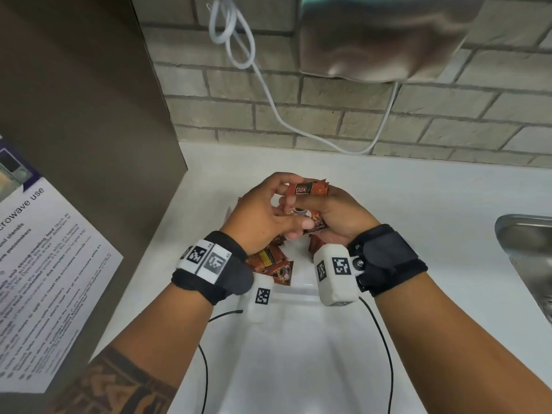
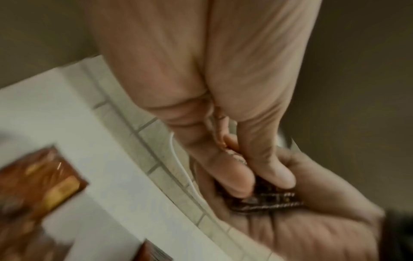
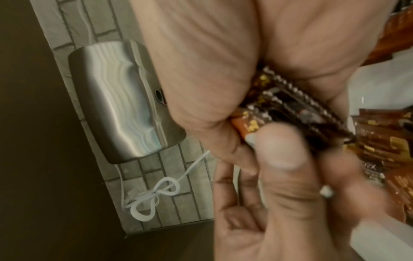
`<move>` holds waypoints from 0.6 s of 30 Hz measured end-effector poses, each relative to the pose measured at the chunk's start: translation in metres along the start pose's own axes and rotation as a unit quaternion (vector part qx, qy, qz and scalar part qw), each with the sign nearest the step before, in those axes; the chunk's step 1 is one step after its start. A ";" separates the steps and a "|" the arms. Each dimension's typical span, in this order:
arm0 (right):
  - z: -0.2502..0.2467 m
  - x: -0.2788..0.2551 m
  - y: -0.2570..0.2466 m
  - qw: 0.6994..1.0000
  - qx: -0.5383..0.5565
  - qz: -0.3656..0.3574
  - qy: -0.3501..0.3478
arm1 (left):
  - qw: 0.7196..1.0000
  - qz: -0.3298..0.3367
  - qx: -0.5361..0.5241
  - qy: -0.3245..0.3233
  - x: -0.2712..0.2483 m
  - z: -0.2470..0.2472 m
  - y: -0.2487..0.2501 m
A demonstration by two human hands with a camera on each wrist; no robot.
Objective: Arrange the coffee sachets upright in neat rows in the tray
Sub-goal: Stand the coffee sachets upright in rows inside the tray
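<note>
- Sachets [image 1: 307, 191] – a bundle of brown-and-orange coffee packets, held up between both hands above the white counter [image 1: 418, 204], far of the loose pile.
- Brick wall [image 1: 388, 115] at the far side, a metal wall unit [image 1: 382, 37] mounted on it, its white cord [image 1: 236, 40] knotted in a loop and hanging down.
- Brown cabinet side [image 1: 89, 115] on the left with a printed microwave notice [image 1: 44, 279] stuck to it.
- Steel sink [image 1: 525, 255] at the right edge.
- Clear tray [image 1: 301, 294] near the person, between the forearms; its rim shows faintly.
- Loose pile [image 1: 270, 264] of sachets lies flat on the counter just far of the tray rim, partly hidden under the left wrist.
- Right hand [image 1: 337, 219] wrapped round the bundle, packet edges stacked in its palm – plain in the right wrist view.
- Left hand [image 1: 263, 216] pinches the bundle, thumb [image 2: 274, 169] and finger [image 2: 232, 174] curled on it.
</note>
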State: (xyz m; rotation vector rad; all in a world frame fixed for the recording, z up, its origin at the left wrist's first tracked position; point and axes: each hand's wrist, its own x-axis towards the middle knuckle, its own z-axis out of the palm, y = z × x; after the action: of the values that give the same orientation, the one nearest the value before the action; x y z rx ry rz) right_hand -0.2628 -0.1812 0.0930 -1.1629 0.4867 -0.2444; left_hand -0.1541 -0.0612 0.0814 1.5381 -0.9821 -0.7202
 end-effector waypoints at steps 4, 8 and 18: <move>-0.007 0.003 0.005 0.999 0.033 0.022 0.021 | 0.920 0.093 0.379 0.036 -0.001 0.000 0.004; 0.001 0.002 0.004 1.000 0.010 -0.007 0.020 | 0.892 0.181 0.414 -0.039 0.002 0.007 0.010; 0.003 0.000 0.012 0.998 -0.037 -0.016 0.045 | 0.902 0.172 0.394 -0.046 0.008 0.009 -0.001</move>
State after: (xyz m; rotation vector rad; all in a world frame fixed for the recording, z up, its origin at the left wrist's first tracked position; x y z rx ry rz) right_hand -0.2620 -0.1737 0.0825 -1.2375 0.5594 -0.3096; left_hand -0.1583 -0.0724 0.0793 1.9357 -1.6984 -0.1229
